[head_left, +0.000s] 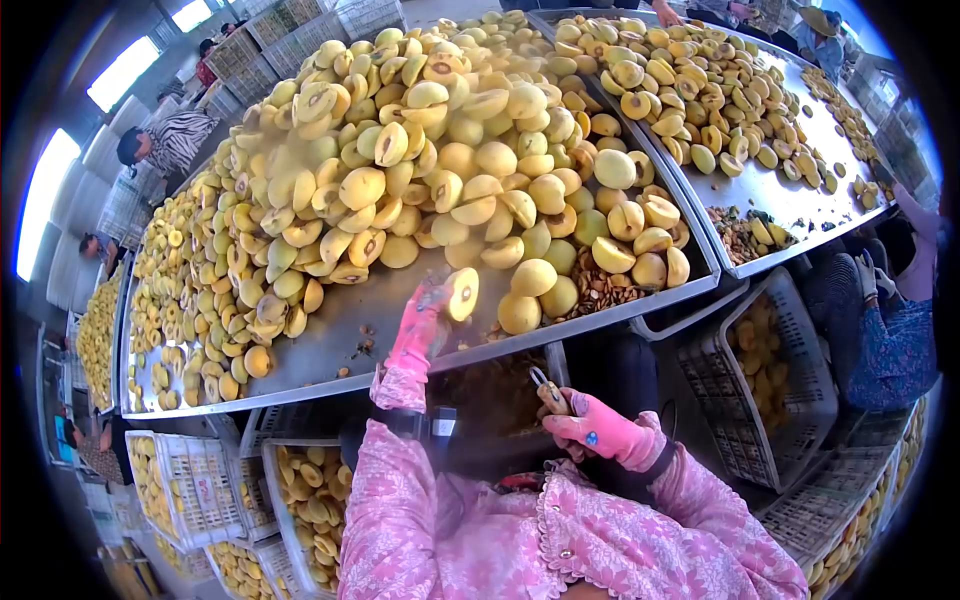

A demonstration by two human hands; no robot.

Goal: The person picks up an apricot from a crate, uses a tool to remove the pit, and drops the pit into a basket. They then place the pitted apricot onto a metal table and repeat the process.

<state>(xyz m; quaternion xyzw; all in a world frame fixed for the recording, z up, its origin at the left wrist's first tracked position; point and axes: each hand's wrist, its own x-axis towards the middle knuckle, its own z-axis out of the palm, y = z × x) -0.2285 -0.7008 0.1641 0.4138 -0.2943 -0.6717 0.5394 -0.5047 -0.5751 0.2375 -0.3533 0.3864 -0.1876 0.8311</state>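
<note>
Left hand, centre frame: fingers pinch a halved fruit over the metal table; right hand, lower right of centre: fingers curled round a looped tool.

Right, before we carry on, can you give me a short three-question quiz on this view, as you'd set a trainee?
1. True or false: the left hand holds a halved fruit with its cut face showing.
2. Where is the wooden-handled tool? (a) in the left hand (b) in the right hand (c) lying on the metal table
3. Fill the gap: the co-worker in blue patterned clothing is on the wearer's ____ side.

Key: 1 true; 2 b; 3 right
</note>
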